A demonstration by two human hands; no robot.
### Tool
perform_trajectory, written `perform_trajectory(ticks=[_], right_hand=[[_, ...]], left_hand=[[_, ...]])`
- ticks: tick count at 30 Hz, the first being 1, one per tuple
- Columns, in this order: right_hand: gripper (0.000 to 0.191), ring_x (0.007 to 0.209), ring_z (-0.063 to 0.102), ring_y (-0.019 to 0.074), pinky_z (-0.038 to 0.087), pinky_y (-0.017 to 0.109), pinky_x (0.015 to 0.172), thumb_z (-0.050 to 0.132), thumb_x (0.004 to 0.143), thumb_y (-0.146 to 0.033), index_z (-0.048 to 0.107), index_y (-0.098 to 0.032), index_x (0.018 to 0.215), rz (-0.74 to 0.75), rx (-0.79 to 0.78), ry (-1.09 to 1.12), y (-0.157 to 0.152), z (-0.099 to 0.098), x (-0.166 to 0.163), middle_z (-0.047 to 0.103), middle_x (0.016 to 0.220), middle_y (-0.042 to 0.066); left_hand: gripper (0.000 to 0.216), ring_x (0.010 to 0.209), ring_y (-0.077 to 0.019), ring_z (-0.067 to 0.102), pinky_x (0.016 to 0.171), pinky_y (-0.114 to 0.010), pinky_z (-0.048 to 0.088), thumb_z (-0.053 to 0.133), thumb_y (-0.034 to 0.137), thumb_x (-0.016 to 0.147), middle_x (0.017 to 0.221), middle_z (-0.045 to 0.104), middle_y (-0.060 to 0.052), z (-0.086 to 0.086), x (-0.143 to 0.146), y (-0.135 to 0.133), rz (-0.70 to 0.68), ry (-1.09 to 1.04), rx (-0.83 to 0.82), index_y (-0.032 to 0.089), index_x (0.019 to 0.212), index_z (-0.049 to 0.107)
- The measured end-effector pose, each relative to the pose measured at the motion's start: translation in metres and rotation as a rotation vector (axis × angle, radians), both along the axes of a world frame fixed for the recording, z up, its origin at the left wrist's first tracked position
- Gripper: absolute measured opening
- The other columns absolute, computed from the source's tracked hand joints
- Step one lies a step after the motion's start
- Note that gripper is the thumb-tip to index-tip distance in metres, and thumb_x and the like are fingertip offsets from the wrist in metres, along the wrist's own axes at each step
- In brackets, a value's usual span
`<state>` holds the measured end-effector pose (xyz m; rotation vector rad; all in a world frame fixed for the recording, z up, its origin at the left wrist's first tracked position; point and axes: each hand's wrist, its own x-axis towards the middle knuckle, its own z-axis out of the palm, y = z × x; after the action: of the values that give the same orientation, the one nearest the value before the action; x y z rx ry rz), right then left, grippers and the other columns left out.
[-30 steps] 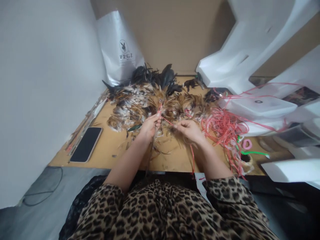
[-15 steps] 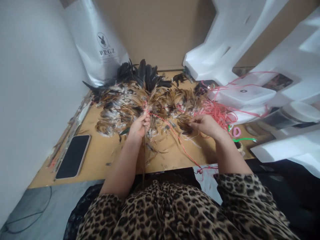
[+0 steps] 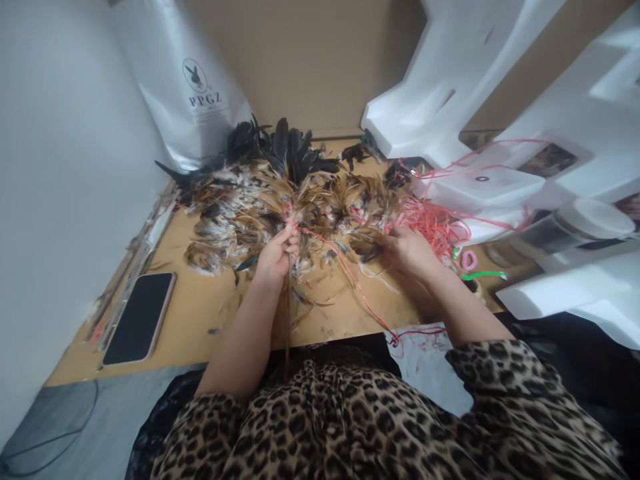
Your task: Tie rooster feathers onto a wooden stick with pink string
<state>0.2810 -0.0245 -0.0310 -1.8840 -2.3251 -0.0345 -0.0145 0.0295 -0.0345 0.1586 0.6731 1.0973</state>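
Observation:
My left hand (image 3: 279, 253) is closed around a thin stick (image 3: 287, 313), with its fingertips at the bound base of a feather bunch. Black feathers (image 3: 295, 153) fan out at the top, with brown feathers (image 3: 280, 193) below them. Red string (image 3: 345, 267) runs from my left fingertips down to the right and over the table's front edge. My right hand (image 3: 413, 253) is low over the table, at the right end of a tuft of brown feathers (image 3: 367, 243). Its fingers are bent and partly hidden, so what they pinch cannot be made out.
Loose feathers (image 3: 225, 227) cover the middle of the yellowish table (image 3: 195, 307). A heap of red strips (image 3: 430, 223) lies on the right, near a pink ring (image 3: 469, 259) and a green strip (image 3: 484, 275). A phone (image 3: 140, 319) rests on the left. White foam pieces (image 3: 415, 113) and a silver bag (image 3: 195, 100) stand behind.
My right hand has turned, its back now facing up and its fingers curled down by the brown tuft. My left hand keeps its hold. The whole view has shifted slightly.

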Motion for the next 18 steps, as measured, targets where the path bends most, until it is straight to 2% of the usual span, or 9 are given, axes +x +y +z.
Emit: perform_trajectory(ticks=[2, 5, 8, 10, 12, 16, 18], right_hand=[[0.02, 0.08, 0.056, 0.0198, 0.04, 0.031, 0.072, 0.054, 0.078, -0.025, 0.07, -0.015, 0.083, -0.063, 0.088, 0.261, 0.01, 0.001, 0.005, 0.062, 0.084, 0.01], [0.014, 0.065, 0.053, 0.0142, 0.042, 0.028, 0.065, 0.06, 0.072, -0.03, 0.063, -0.016, 0.071, -0.19, 0.186, 0.884, 0.022, 0.018, 0.009, 0.059, 0.069, 0.003], [0.018, 0.054, 0.046, 0.0104, 0.042, 0.026, 0.056, 0.065, 0.067, -0.033, 0.053, -0.019, 0.067, -0.212, 0.06, 1.502, 0.03, 0.037, -0.004, 0.051, 0.058, -0.002], [0.022, 0.052, 0.045, 0.0097, 0.042, 0.024, 0.051, 0.067, 0.064, -0.031, 0.047, -0.02, 0.065, -0.191, -0.106, 1.76, 0.036, 0.041, -0.02, 0.049, 0.056, -0.003], [0.025, 0.05, 0.045, 0.0087, 0.04, 0.022, 0.047, 0.068, 0.06, -0.026, 0.044, -0.02, 0.063, -0.197, -0.21, 1.883, 0.044, 0.037, -0.036, 0.048, 0.055, -0.003], [0.028, 0.045, 0.041, 0.0061, 0.029, 0.018, 0.039, 0.069, 0.058, -0.023, 0.041, -0.02, 0.062, -0.297, -0.076, 1.877, 0.059, 0.023, -0.051, 0.043, 0.051, -0.006], [0.031, 0.042, 0.037, 0.005, 0.023, 0.017, 0.037, 0.068, 0.058, -0.022, 0.038, -0.02, 0.062, -0.286, -0.067, 1.878, 0.06, 0.023, -0.048, 0.038, 0.049, -0.007]], left_hand=[[0.014, 0.046, -0.0007, 0.042, 0.036, -0.007, 0.026, 0.047, 0.006, 0.086, 0.063, 0.051, 0.0, 0.0, 0.0, 0.0, 0.007, 0.007, 0.002, 0.012, 0.076, 0.054], [0.014, 0.045, -0.0007, 0.042, 0.035, -0.007, 0.025, 0.047, 0.007, 0.086, 0.062, 0.05, 0.001, 0.0, 0.001, 0.0, 0.011, 0.019, 0.004, 0.012, 0.075, 0.053], [0.013, 0.045, -0.0004, 0.041, 0.035, -0.007, 0.025, 0.048, 0.005, 0.085, 0.061, 0.05, 0.001, 0.0, 0.003, -0.001, 0.009, 0.028, -0.004, 0.011, 0.075, 0.054], [0.013, 0.045, -0.0004, 0.042, 0.035, -0.007, 0.025, 0.048, 0.005, 0.085, 0.062, 0.05, 0.0, 0.0, 0.004, -0.001, 0.013, 0.036, -0.003, 0.011, 0.075, 0.054], [0.012, 0.045, -0.0004, 0.042, 0.035, -0.007, 0.025, 0.049, 0.005, 0.084, 0.062, 0.051, 0.0, 0.0, 0.004, -0.001, 0.019, 0.047, 0.0, 0.011, 0.075, 0.054], [0.009, 0.045, -0.0002, 0.042, 0.035, -0.006, 0.024, 0.053, 0.005, 0.081, 0.062, 0.05, 0.0, -0.001, 0.004, 0.0, 0.024, 0.052, 0.004, 0.011, 0.076, 0.054], [0.009, 0.045, -0.0002, 0.042, 0.035, -0.006, 0.024, 0.051, 0.004, 0.082, 0.062, 0.051, 0.0, -0.002, 0.004, 0.001, 0.021, 0.042, 0.01, 0.011, 0.076, 0.054]])
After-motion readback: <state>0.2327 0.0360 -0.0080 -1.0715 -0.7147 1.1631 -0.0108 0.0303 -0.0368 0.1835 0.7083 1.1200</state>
